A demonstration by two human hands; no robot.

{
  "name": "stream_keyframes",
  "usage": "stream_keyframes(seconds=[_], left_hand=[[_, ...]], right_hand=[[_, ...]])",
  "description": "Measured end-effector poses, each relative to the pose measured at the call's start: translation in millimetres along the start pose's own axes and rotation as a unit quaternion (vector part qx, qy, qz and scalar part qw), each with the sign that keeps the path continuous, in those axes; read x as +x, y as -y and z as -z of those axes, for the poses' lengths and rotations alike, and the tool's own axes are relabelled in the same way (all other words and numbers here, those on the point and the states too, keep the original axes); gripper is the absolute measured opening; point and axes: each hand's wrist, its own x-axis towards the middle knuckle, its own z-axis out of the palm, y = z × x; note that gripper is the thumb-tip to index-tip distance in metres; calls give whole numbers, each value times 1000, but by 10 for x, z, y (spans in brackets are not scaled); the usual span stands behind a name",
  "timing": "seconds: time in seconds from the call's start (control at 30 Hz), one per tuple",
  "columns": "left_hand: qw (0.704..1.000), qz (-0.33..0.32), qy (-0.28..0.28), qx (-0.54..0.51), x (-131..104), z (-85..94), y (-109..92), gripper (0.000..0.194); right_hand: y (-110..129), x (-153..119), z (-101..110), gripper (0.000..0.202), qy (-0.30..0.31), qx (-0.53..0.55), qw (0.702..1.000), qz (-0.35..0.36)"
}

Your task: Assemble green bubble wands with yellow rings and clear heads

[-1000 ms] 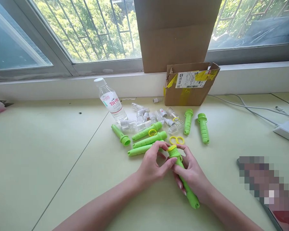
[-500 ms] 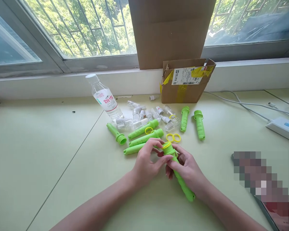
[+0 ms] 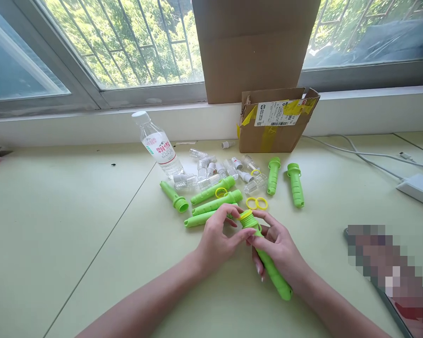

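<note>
My right hand point(image 3: 280, 244) is wrapped round a green ribbed tube point(image 3: 273, 272), its threaded end tilted up and away to the left. Around that threaded mouth sits a yellow ring point(image 3: 246, 215). My left hand point(image 3: 220, 232) has its fingers and thumb closed on the threaded end, at the ring. Several more green tubes lie just beyond, among them one at the left point(image 3: 174, 197) and one at the right point(image 3: 295, 185). Two loose yellow rings point(image 3: 256, 203) lie beyond my hands. Clear plastic tubes with white caps point(image 3: 246, 176) are heaped behind the green ones.
A tilted water bottle point(image 3: 160, 148) stands left of the heap. At the back is an open cardboard box point(image 3: 282, 122) against the sill. A white cable runs to a power strip point(image 3: 419, 190) on the right. A pixelated phone point(image 3: 387, 300) lies at the lower right.
The whole view has shifted slightly, so things appear a little further right. Some right-hand fingers have extended beneath the green tube. Both hands keep their hold on it.
</note>
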Motion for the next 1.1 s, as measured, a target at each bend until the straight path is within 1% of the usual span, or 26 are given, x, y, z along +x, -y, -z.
stream_keyframes(seconds=[0.13,0.27,0.37,0.43,0.53,0.6,0.7,0.83,0.93,1.1], left_hand=[[1000,6,-4,-6,1,5,-15,25],[1000,0,-16,2,-9,8,-9,25],[1000,-3,-24,5,-13,8,-2,26],[1000,-5,-24,7,-11,7,-6,26],[1000,-6,-12,5,-6,8,-27,26],[1000,-9,-4,0,-4,7,-44,26],[1000,-8,5,-6,-3,9,-58,25],[999,-27,12,-15,-11,30,-50,20],[998,-41,38,-17,-22,58,-35,16],[995,-52,73,-34,-28,63,-21,32]], right_hand=[[-27,21,49,54,21,29,999,22],[-20,18,73,50,66,48,997,13],[-12,7,79,51,71,54,996,5],[-6,2,81,47,76,44,996,11],[6,-1,83,44,90,34,995,14],[16,-1,80,46,94,27,995,12],[31,-3,61,55,79,15,997,7],[50,-10,19,71,46,-1,999,-26],[56,-9,-1,69,30,-11,999,-37],[40,32,32,61,-5,16,1000,1]])
